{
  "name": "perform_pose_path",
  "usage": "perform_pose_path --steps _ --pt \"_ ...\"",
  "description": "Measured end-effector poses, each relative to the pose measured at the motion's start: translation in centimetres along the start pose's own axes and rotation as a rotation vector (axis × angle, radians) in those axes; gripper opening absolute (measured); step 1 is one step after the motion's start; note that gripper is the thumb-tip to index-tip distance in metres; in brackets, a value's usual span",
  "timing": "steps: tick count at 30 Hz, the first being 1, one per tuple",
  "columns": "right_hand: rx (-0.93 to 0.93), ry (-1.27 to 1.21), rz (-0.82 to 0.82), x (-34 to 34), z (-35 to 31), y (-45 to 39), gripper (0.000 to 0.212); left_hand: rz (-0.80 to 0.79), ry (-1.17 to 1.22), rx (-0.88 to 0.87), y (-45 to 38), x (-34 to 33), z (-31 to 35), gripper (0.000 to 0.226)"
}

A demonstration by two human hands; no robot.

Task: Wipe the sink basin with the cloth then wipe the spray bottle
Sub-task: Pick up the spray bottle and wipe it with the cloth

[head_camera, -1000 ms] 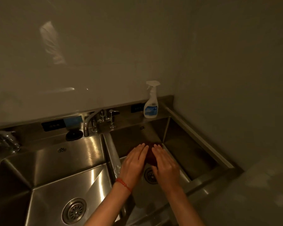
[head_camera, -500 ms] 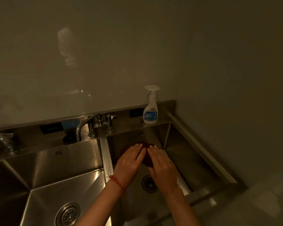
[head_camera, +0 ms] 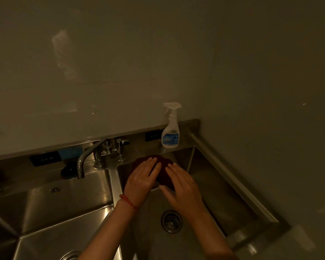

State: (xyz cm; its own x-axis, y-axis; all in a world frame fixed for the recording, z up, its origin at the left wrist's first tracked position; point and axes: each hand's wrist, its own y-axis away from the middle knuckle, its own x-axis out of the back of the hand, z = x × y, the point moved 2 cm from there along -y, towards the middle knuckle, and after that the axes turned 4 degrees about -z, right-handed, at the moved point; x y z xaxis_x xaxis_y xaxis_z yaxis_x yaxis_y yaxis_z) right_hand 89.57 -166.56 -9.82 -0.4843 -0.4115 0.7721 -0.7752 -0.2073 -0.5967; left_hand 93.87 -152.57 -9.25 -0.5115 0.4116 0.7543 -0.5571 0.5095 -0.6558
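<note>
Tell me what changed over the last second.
Both hands, left hand and right hand, slid the cloth up the basin's back wall, away from the drain. Fingers stayed flat on it. The spray bottle stayed upright on the ledge, untouched.

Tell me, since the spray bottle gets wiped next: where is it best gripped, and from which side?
Probably the narrow neck just under the trigger head of the spray bottle, approached from the front. It stands upright on the back ledge of the sink near the wall, so the back and far side look cramped.
</note>
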Motion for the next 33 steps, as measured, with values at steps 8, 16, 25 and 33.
perform_pose_path --steps 8,16,25,33 --pt "-0.041 -0.001 0.032 0.6 2.6 -3.3 0.046 0.068 -0.053 0.019 -1.5 -1.0 -1.8 0.024" --pt "0.022 0.082 0.048 0.1 8.3 -7.1 0.036 0.055 -0.211 0.052 -4.5 -2.6 -1.0 0.037" --pt "0.109 -0.021 0.011 -1.2 14.9 -12.4 0.040 -0.061 -0.325 0.153 -9.3 -5.1 -0.8 0.040" --pt "0.167 0.010 0.091 -2.7 18.1 -16.7 0.041 -0.093 -0.318 0.197 -12.6 -7.5 -1.2 0.052"
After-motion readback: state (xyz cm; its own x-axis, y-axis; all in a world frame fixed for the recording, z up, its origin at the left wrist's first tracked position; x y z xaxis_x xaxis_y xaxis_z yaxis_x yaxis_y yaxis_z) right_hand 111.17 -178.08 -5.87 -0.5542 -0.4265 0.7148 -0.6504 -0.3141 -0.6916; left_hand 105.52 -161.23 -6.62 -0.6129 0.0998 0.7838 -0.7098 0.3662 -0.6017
